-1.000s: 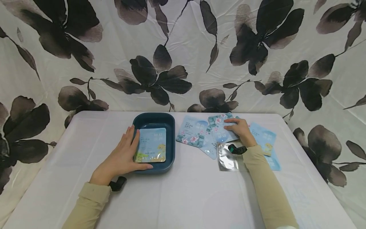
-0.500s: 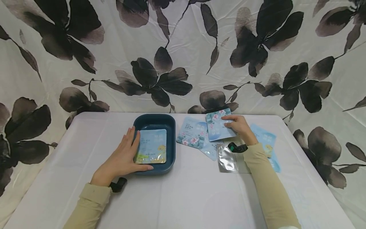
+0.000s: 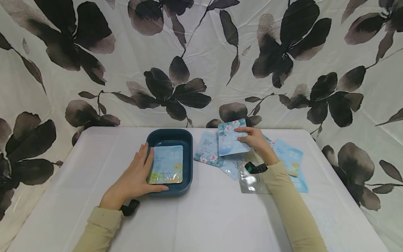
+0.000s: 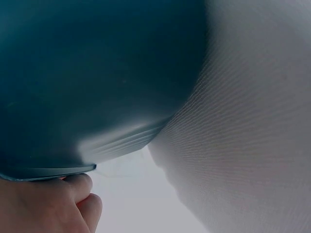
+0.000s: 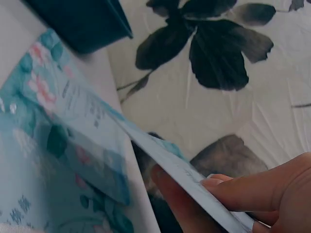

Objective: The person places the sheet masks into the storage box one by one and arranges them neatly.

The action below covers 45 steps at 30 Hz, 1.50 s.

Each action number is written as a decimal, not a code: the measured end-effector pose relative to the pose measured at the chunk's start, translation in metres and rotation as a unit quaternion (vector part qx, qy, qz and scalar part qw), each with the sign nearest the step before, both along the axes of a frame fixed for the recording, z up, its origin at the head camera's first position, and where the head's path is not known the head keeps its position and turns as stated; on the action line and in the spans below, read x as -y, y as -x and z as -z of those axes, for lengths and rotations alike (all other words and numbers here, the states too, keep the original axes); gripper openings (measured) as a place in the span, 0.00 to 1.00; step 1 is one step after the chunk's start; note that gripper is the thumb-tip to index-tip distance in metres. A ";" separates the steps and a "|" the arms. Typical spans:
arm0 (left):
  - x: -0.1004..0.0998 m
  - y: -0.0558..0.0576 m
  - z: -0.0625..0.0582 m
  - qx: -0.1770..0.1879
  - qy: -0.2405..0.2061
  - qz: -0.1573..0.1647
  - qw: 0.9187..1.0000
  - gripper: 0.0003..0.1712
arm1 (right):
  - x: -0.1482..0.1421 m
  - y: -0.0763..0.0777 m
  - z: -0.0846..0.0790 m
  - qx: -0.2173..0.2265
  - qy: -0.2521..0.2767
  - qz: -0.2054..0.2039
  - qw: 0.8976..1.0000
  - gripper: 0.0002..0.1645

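Observation:
My left hand (image 3: 132,180) rests along the left side of a dark teal tray (image 3: 189,164), fingers straight, thumb on the near rim. Inside the tray lies a pale blue sheet mask packet (image 3: 167,164) with yellow flowers. Between right thumb and fingers, my right hand (image 3: 256,141) pinches a blue packet with pink flowers (image 3: 231,138), raised and tilted above others. A similar pink-flowered packet (image 3: 205,148) lies to its left. In the right wrist view the pinched packet (image 5: 189,182) shows nearly edge-on. The tray's outer wall (image 4: 97,73) fills much of the left wrist view.
Under the right forearm lies a silver packet (image 3: 250,182), partly hidden. A pale blue packet (image 3: 231,168) sits beside it, and further blue packets (image 3: 287,154) lie to the right. A floral cloth (image 3: 176,52) hangs behind the white table (image 3: 201,224).
The right hand has lifted the pink-flowered packet off the pile and moved it left. The left hand stays at the tray.

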<state>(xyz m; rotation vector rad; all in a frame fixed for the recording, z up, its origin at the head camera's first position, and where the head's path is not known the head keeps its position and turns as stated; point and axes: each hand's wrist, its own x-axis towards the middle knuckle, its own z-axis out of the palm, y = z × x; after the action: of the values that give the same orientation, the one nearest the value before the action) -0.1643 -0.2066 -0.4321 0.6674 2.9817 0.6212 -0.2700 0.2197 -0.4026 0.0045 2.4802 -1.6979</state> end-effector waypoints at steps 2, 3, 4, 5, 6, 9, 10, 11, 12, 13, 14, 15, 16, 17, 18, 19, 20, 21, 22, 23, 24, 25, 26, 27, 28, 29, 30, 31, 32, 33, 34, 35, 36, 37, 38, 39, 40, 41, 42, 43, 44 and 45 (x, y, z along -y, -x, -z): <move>0.000 -0.001 0.001 -0.003 0.000 0.000 1.000 0.80 | 0.006 -0.002 -0.002 -0.005 0.010 0.001 1.000 0.25; 0.001 -0.002 0.001 -0.002 0.001 -0.001 1.000 0.81 | 0.009 -0.003 -0.003 -0.008 0.012 -0.002 1.000 0.24; 0.001 -0.003 0.002 -0.002 0.000 -0.002 1.000 0.81 | 0.011 -0.004 -0.005 -0.011 0.014 -0.007 1.000 0.24; 0.001 -0.005 0.002 0.000 0.000 -0.002 1.000 0.81 | 0.014 -0.005 -0.006 -0.013 0.017 -0.011 1.000 0.24; 0.001 -0.006 0.002 0.001 -0.002 -0.002 1.000 0.81 | 0.016 -0.006 -0.008 -0.016 0.019 -0.015 1.000 0.24; 0.000 -0.009 0.002 0.002 0.000 -0.002 1.000 0.82 | 0.023 -0.009 -0.012 -0.023 0.028 -0.024 0.999 0.24; -0.001 -0.010 0.002 0.000 0.001 -0.002 1.000 0.83 | 0.025 -0.009 -0.014 -0.027 0.032 -0.028 0.999 0.24; -0.001 -0.010 0.002 -0.001 0.001 -0.003 1.000 0.83 | 0.027 -0.009 -0.016 -0.031 0.036 -0.030 0.998 0.24; -0.002 -0.011 0.002 -0.002 0.002 -0.004 1.000 0.83 | 0.030 -0.009 -0.017 -0.033 0.040 -0.033 0.998 0.25; -0.002 -0.012 0.002 -0.003 0.002 -0.007 1.000 0.83 | 0.033 -0.010 -0.019 -0.036 0.043 -0.036 0.998 0.25; -0.002 -0.012 0.002 -0.005 0.003 -0.009 1.000 0.83 | 0.035 -0.010 -0.020 -0.037 0.047 -0.038 0.997 0.25; -0.002 -0.013 0.003 -0.005 0.003 -0.010 1.000 0.83 | 0.038 -0.010 -0.021 -0.039 0.049 -0.038 0.997 0.25; -0.003 -0.013 0.003 -0.005 0.002 -0.011 1.000 0.83 | 0.041 -0.010 -0.022 -0.040 0.049 -0.036 0.997 0.25; -0.003 -0.013 0.003 -0.003 0.001 -0.011 1.000 0.83 | 0.044 -0.010 -0.023 -0.040 0.049 -0.034 0.997 0.24; -0.003 -0.013 0.004 -0.003 0.002 -0.012 1.000 0.84 | 0.047 -0.011 -0.024 -0.041 0.050 -0.033 0.997 0.24; -0.003 -0.014 0.004 -0.001 0.002 -0.012 1.000 0.84 | 0.050 -0.012 -0.025 -0.041 0.049 -0.032 0.997 0.24; -0.003 -0.014 0.004 0.000 0.002 -0.011 1.000 0.84 | 0.054 -0.012 -0.026 -0.043 0.050 -0.032 0.997 0.24; -0.003 -0.014 0.004 0.001 0.000 -0.012 1.000 0.84 | 0.057 -0.013 -0.027 -0.045 0.050 -0.035 0.997 0.24; -0.003 -0.014 0.003 0.001 -0.001 -0.013 1.000 0.84 | 0.061 -0.013 -0.028 -0.047 0.049 -0.037 0.997 0.23; -0.003 -0.013 0.003 0.000 -0.001 -0.014 1.000 0.83 | 0.065 -0.013 -0.030 -0.049 0.051 -0.043 0.997 0.23; -0.003 -0.012 0.002 0.000 -0.001 -0.014 1.000 0.83 | 0.068 -0.013 -0.031 -0.051 0.053 -0.048 0.996 0.23; -0.003 -0.011 0.002 0.000 -0.001 -0.013 1.000 0.83 | 0.071 -0.014 -0.032 -0.052 0.052 -0.052 0.996 0.23; -0.004 -0.011 0.002 0.000 -0.004 -0.012 1.000 0.83 | 0.075 -0.014 -0.033 -0.054 0.053 -0.058 0.995 0.23; -0.004 -0.010 0.001 0.001 -0.004 -0.012 1.000 0.83 | 0.078 -0.014 -0.035 -0.055 0.054 -0.064 0.995 0.23; -0.004 -0.009 0.001 0.002 -0.006 -0.010 1.000 0.83 | 0.081 -0.014 -0.036 -0.057 0.054 -0.069 0.994 0.23; -0.004 -0.008 0.000 0.003 -0.007 -0.008 1.000 0.83 | 0.084 -0.014 -0.037 -0.060 0.056 -0.075 0.994 0.23; -0.004 -0.007 0.000 0.004 -0.007 -0.006 1.000 0.83 | 0.087 -0.014 -0.037 -0.062 0.058 -0.079 0.993 0.23; -0.004 -0.007 0.000 0.003 -0.007 -0.004 1.000 0.83 | 0.090 -0.014 -0.038 -0.063 0.060 -0.083 0.993 0.23; -0.004 -0.006 -0.001 0.004 -0.009 -0.003 1.000 0.83 | 0.093 -0.014 -0.039 -0.064 0.067 -0.086 0.992 0.23; -0.004 -0.005 -0.001 0.004 -0.007 -0.002 1.000 0.83 | 0.097 -0.014 -0.039 -0.065 0.073 -0.088 0.991 0.23; -0.004 -0.004 -0.002 0.005 -0.008 -0.001 1.000 0.83 | 0.100 -0.015 -0.040 -0.066 0.081 -0.090 0.990 0.23; -0.003 -0.003 -0.002 0.005 -0.007 0.001 1.000 0.83 | 0.103 -0.015 -0.040 -0.063 0.090 -0.091 0.990 0.23; -0.003 -0.002 -0.002 0.006 -0.005 0.002 1.000 0.83 | 0.106 -0.015 -0.041 -0.060 0.099 -0.090 0.989 0.24; -0.003 -0.001 -0.002 0.008 -0.005 0.004 1.000 0.82 | 0.109 -0.016 -0.041 -0.057 0.106 -0.089 0.989 0.24; -0.003 0.000 -0.003 0.009 -0.005 0.006 1.000 0.82 | 0.112 -0.016 -0.042 -0.057 0.112 -0.089 0.988 0.24; -0.002 0.001 -0.003 0.008 -0.004 0.007 1.000 0.82 | 0.114 -0.016 -0.042 -0.055 0.117 -0.089 0.988 0.25; -0.002 0.001 -0.003 0.006 -0.004 0.009 1.000 0.82 | 0.117 -0.017 -0.043 -0.053 0.121 -0.090 0.987 0.25; -0.002 0.002 -0.003 0.007 -0.003 0.009 1.000 0.82 | 0.120 -0.017 -0.044 -0.050 0.124 -0.093 0.987 0.26; -0.002 0.002 -0.003 0.008 -0.004 0.009 1.000 0.82 | 0.123 -0.018 -0.044 -0.047 0.126 -0.097 0.986 0.26; -0.001 0.002 -0.003 0.009 -0.004 0.009 1.000 0.82 | 0.125 -0.018 -0.045 -0.042 0.131 -0.103 0.985 0.28; -0.001 0.002 -0.003 0.008 -0.004 0.008 1.000 0.82 | 0.128 -0.019 -0.045 -0.037 0.134 -0.109 0.984 0.29; -0.001 0.001 -0.002 0.011 -0.005 0.008 1.000 0.82 | 0.131 -0.020 -0.045 -0.030 0.140 -0.115 0.983 0.30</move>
<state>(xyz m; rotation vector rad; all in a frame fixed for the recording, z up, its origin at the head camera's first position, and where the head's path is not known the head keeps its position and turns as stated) -0.1655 -0.2059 -0.4296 0.6792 2.9533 0.6391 -0.2505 0.0883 -0.3579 -0.3512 2.1566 -1.9469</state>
